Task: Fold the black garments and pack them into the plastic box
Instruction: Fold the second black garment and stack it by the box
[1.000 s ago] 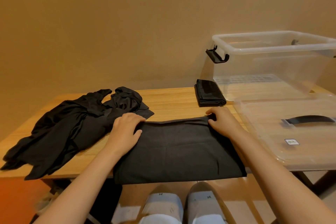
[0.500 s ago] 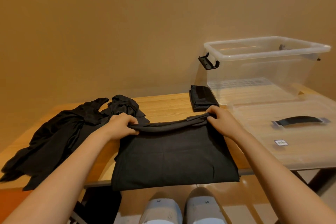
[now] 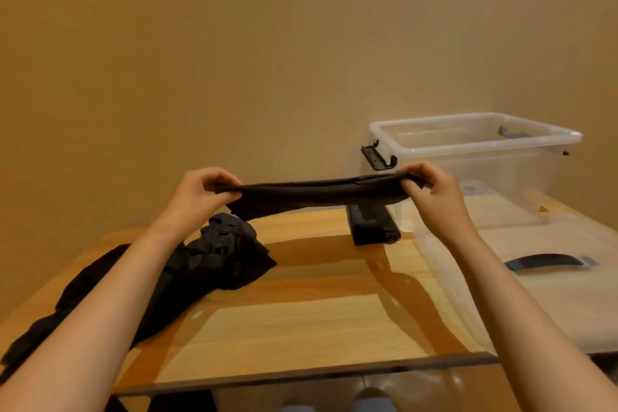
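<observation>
A folded black garment hangs stretched in the air above the wooden table. My left hand grips its left end and my right hand grips its right end. A small folded black garment lies on the table just left of the clear plastic box, which stands open at the back right. A heap of loose black garments sprawls over the table's left side, partly hidden by my left forearm.
The box's clear lid with a dark handle lies flat on the table's right side, in front of the box. A plain wall runs behind the table. My feet show below the table's front edge.
Both hands lifted the folded garment off the table's front edge, up and away from me; it now hangs between them. The view tilted upward.
</observation>
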`<control>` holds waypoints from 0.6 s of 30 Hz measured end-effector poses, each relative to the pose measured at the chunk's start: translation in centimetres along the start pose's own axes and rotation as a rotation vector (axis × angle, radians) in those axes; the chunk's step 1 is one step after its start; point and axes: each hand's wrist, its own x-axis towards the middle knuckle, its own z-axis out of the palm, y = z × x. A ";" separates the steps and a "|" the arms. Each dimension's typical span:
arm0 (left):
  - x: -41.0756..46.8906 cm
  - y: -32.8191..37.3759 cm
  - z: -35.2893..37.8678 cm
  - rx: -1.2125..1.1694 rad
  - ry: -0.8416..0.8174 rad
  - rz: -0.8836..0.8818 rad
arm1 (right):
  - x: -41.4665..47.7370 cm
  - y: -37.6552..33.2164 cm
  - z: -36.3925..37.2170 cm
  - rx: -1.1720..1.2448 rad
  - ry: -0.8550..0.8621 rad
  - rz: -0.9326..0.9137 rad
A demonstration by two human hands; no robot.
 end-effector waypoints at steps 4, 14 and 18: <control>-7.4 -4.6 2.9 0.152 -0.231 -0.079 | -7.7 3.5 -1.1 -0.125 -0.211 0.112; -11.6 -5.6 9.0 0.284 -0.270 -0.043 | -10.3 2.6 3.3 -0.523 -0.330 0.026; -10.0 -6.0 11.9 0.520 -0.402 -0.058 | -9.7 4.1 8.2 -0.672 -0.557 0.048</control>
